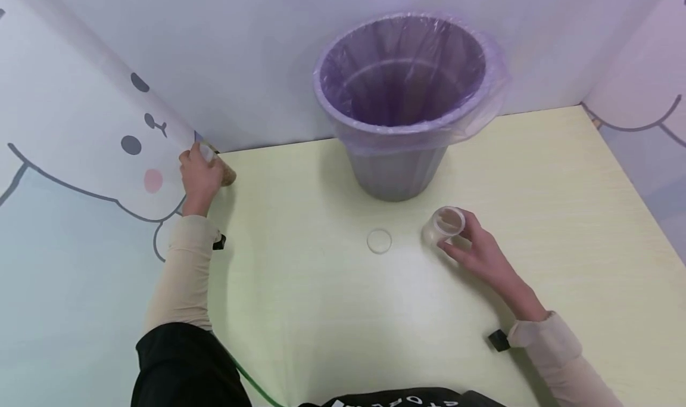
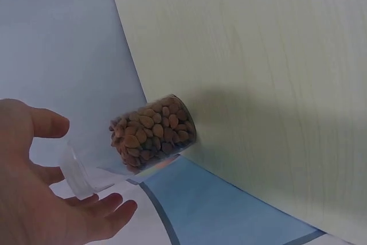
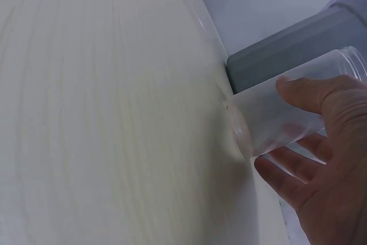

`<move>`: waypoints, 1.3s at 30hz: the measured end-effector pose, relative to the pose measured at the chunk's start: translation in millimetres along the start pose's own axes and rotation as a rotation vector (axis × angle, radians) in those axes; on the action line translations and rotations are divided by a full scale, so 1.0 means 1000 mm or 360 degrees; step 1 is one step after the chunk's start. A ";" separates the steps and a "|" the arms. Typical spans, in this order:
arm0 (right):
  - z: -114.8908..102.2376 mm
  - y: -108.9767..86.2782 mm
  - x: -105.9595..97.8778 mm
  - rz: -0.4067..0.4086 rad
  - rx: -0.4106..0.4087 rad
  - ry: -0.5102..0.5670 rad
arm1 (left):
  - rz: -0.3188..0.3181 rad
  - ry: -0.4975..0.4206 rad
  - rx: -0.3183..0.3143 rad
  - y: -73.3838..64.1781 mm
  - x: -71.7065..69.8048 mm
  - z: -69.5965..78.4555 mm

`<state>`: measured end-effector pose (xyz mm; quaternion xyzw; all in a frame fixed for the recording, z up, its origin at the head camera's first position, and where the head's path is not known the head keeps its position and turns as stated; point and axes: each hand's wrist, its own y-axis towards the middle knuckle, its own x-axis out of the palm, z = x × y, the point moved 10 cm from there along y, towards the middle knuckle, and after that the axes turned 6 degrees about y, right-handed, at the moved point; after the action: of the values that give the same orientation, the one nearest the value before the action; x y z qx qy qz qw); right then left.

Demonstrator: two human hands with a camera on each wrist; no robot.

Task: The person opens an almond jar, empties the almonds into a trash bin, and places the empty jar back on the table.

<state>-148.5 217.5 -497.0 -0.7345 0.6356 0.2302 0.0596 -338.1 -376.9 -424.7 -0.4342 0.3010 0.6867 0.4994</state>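
In the far left corner of the table stands a clear jar of brown nuts or kernels, filled a good part of the way up. My left hand is at its top; the left wrist view shows the thumb and fingers spread around the pale lid, with the thumb apart from it. Right of the table's middle, my right hand holds an upright, lidless clear plastic jar between thumb and fingers. A thin clear round lid or ring lies flat to its left.
A grey bin lined with a purple bag stands at the table's back, against the wall. Walls border the table at the back and left. A green cable runs past the front edge near the left arm.
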 end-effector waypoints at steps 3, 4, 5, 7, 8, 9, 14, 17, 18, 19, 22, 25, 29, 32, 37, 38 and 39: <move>0.000 -0.001 0.002 -0.0012 -0.0008 0.0002 | -0.0018 -0.0058 0.0004 0.002 0.003 -0.003; 0.000 -0.001 0.002 -0.0015 -0.0011 0.0003 | -0.0022 -0.0075 0.0004 0.003 0.004 -0.004; -0.001 -0.001 0.002 -0.0018 -0.0014 0.0008 | -0.0022 -0.0088 0.0004 0.003 0.004 -0.005; 0.000 0.000 0.003 -0.0023 -0.0016 0.0021 | -0.0018 -0.0107 0.0003 0.003 0.004 -0.005; 0.000 0.000 0.003 -0.0026 -0.0015 0.0028 | -0.0016 -0.0108 0.0003 0.003 0.004 -0.005; 0.000 0.000 0.003 -0.0026 -0.0011 0.0028 | -0.0014 -0.0110 0.0000 0.004 0.004 -0.005; 0.002 0.002 0.004 -0.0045 0.0018 0.0030 | -0.0001 -0.0107 -0.0045 0.004 0.003 -0.006; 0.002 0.002 0.004 -0.0059 0.0038 0.0028 | 0.0012 -0.0109 -0.0083 0.004 0.002 -0.008; 0.003 0.002 0.004 -0.0061 0.0042 0.0025 | 0.0016 -0.0113 -0.0092 0.004 0.002 -0.009; 0.003 0.002 0.005 -0.0061 0.0046 0.0022 | 0.0021 -0.0120 -0.0097 0.004 0.002 -0.009; 0.004 0.002 0.005 -0.0064 0.0058 0.0023 | 0.0036 -0.0133 -0.0104 0.003 0.002 -0.008; 0.005 0.002 0.005 -0.0067 0.0071 0.0029 | 0.0045 -0.0149 -0.0095 0.003 0.002 -0.006; 0.006 0.001 0.005 -0.0065 0.0087 0.0045 | 0.0051 -0.0173 -0.0077 0.002 0.002 -0.004; 0.005 0.001 0.003 -0.0049 0.0060 0.0063 | 0.0079 -0.0179 -0.0059 0.000 -0.001 -0.001; -0.004 0.001 -0.002 0.0011 -0.0032 0.0086 | 0.0115 -0.0183 -0.0003 -0.005 -0.004 0.006; -0.006 0.001 -0.004 0.0023 -0.0045 0.0090 | 0.0117 -0.0189 0.0014 -0.007 -0.004 0.008; -0.008 0.001 -0.005 0.0031 -0.0054 0.0098 | 0.0117 -0.0196 0.0033 -0.010 -0.004 0.010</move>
<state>-147.6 218.8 -487.5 -0.7360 0.6402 0.2186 0.0253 -330.6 -366.8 -416.1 -0.3746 0.2924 0.7269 0.4959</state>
